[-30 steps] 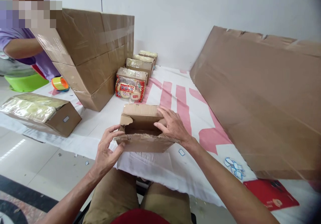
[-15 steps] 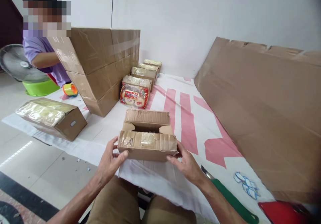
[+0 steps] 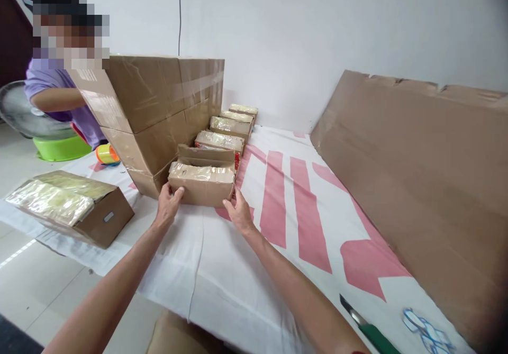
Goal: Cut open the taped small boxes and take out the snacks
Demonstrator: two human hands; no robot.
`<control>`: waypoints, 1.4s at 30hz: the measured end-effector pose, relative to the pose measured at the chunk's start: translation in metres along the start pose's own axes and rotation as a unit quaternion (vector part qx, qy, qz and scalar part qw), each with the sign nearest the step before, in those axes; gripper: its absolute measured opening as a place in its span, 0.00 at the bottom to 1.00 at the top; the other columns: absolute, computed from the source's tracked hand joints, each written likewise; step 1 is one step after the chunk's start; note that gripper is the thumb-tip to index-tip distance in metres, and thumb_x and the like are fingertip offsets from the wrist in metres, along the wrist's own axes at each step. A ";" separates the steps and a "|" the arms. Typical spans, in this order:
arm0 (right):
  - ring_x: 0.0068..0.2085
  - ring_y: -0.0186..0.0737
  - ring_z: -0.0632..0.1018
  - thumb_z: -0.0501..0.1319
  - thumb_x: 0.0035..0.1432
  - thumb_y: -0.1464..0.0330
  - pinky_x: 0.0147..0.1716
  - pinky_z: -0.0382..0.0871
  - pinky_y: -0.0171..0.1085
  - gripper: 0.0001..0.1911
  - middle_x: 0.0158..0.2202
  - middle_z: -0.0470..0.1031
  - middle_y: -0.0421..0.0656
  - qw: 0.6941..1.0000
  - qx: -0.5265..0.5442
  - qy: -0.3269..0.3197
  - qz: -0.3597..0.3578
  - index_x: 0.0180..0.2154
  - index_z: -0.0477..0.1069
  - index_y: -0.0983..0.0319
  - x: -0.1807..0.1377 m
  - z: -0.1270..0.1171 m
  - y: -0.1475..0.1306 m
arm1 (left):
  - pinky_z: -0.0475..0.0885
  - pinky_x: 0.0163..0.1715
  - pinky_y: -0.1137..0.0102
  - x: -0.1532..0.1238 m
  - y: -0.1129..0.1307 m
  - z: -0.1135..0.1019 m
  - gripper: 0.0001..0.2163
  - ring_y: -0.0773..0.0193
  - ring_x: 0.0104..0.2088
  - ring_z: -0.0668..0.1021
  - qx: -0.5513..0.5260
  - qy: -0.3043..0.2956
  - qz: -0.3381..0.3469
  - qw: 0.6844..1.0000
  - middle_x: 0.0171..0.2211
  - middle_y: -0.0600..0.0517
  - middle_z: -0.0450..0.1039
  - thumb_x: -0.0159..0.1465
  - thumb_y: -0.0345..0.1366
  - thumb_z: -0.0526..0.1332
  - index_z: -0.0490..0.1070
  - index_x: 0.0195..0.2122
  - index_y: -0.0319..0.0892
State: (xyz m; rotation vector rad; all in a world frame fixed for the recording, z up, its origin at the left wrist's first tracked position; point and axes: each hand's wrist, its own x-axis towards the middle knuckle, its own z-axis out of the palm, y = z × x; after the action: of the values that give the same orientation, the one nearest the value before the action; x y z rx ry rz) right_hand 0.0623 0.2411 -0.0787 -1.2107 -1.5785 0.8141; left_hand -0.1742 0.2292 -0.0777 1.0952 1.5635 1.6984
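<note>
A small cardboard box [image 3: 202, 189] with its top flaps raised stands on the cloth-covered table, gripped at both ends. My left hand [image 3: 170, 205] is closed on its left end, thumb on the near face. On the right end, my right hand [image 3: 239, 209] holds the near corner with thumb and fingers. Just behind it is a row of similar small boxes [image 3: 220, 141], their tops covered with shiny tape. A bit of red packaging [image 3: 237, 161] shows past the held box's right side; the rest of it is hidden.
Large taped cartons [image 3: 146, 92] form a stack at the left. Nearer lies a taped box [image 3: 71, 206]. A cardboard sheet [image 3: 413, 184] leans at the right, near a green-handled knife [image 3: 369, 330]. Behind the stack, a person in a purple shirt [image 3: 51, 84] stands beside a fan [image 3: 24, 108].
Both hands have carried the open box forward and left, up to the row of small boxes. It now covers most of the red package. The view has shifted a little.
</note>
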 end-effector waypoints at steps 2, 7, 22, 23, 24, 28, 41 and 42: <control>0.60 0.52 0.78 0.59 0.59 0.68 0.62 0.72 0.52 0.29 0.61 0.76 0.53 1.000 0.002 0.004 0.004 0.62 0.67 0.61 0.007 0.010 0.011 | 0.77 0.51 0.57 0.012 -0.011 0.009 0.25 0.51 0.50 0.79 -0.003 0.022 0.005 1.000 0.48 0.42 0.78 0.55 0.45 0.67 0.70 0.52 0.38; 0.60 0.50 0.79 0.59 0.58 0.68 0.63 0.72 0.50 0.29 0.61 0.77 0.51 1.000 0.002 -0.013 0.010 0.62 0.68 0.61 0.013 0.012 0.027 | 0.72 0.62 0.58 0.026 -0.022 0.025 0.26 0.52 0.59 0.77 -0.010 0.057 0.012 0.998 0.57 0.37 0.75 0.60 0.38 0.66 0.66 0.58 0.37; 0.62 0.53 0.77 0.61 0.54 0.63 0.63 0.69 0.52 0.31 0.60 0.79 0.49 0.997 -0.059 0.002 0.042 0.61 0.71 0.60 -0.013 0.010 0.022 | 0.63 0.69 0.47 -0.037 -0.027 -0.005 0.40 0.40 0.73 0.62 0.078 -0.115 -0.004 0.990 0.72 0.36 0.58 0.55 0.34 0.67 0.59 0.69 0.41; 0.61 0.53 0.77 0.61 0.54 0.64 0.63 0.70 0.52 0.31 0.58 0.80 0.49 0.997 -0.061 0.001 0.041 0.60 0.71 0.60 -0.014 0.013 0.020 | 0.61 0.70 0.46 -0.031 -0.026 0.002 0.40 0.39 0.72 0.63 0.082 -0.129 -0.002 0.988 0.71 0.35 0.59 0.54 0.34 0.67 0.60 0.69 0.39; 0.60 0.53 0.78 0.61 0.54 0.63 0.63 0.70 0.52 0.31 0.58 0.80 0.49 0.997 -0.065 0.002 0.042 0.60 0.72 0.60 -0.016 0.015 0.019 | 0.60 0.70 0.45 -0.026 -0.025 0.007 0.40 0.38 0.72 0.64 0.087 -0.139 0.001 0.986 0.70 0.33 0.61 0.53 0.34 0.68 0.61 0.68 0.38; 0.57 0.56 0.80 0.61 0.54 0.59 0.58 0.74 0.55 0.30 0.57 0.79 0.54 0.996 -0.072 -0.003 0.058 0.57 0.73 0.62 -0.035 0.003 0.015 | 0.61 0.70 0.45 -0.047 -0.012 -0.010 0.35 0.39 0.69 0.68 0.107 -0.161 0.036 0.981 0.67 0.35 0.67 0.52 0.34 0.69 0.68 0.64 0.39; 0.54 0.49 0.80 0.65 0.53 0.68 0.48 0.78 0.46 0.30 0.59 0.78 0.47 0.951 0.036 -0.308 -0.020 0.59 0.72 0.55 -0.045 0.177 -0.112 | 0.67 0.64 0.56 0.035 0.072 -0.286 0.30 0.48 0.64 0.71 0.139 0.313 -0.012 0.939 0.64 0.39 0.66 0.59 0.43 0.63 0.65 0.63 0.40; 0.54 0.49 0.80 0.65 0.52 0.68 0.51 0.77 0.47 0.33 0.60 0.77 0.46 0.949 0.044 -0.312 -0.024 0.61 0.70 0.55 -0.044 0.196 -0.121 | 0.70 0.61 0.56 0.044 0.068 -0.287 0.29 0.48 0.60 0.74 0.129 0.301 -0.039 0.944 0.60 0.39 0.70 0.59 0.44 0.61 0.67 0.60 0.38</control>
State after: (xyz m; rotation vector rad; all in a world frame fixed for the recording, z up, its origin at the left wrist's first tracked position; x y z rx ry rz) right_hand -0.1595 0.1729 -0.0462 -0.8836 -2.0346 1.3065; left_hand -0.4355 0.1111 0.0038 0.6345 2.2234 1.9189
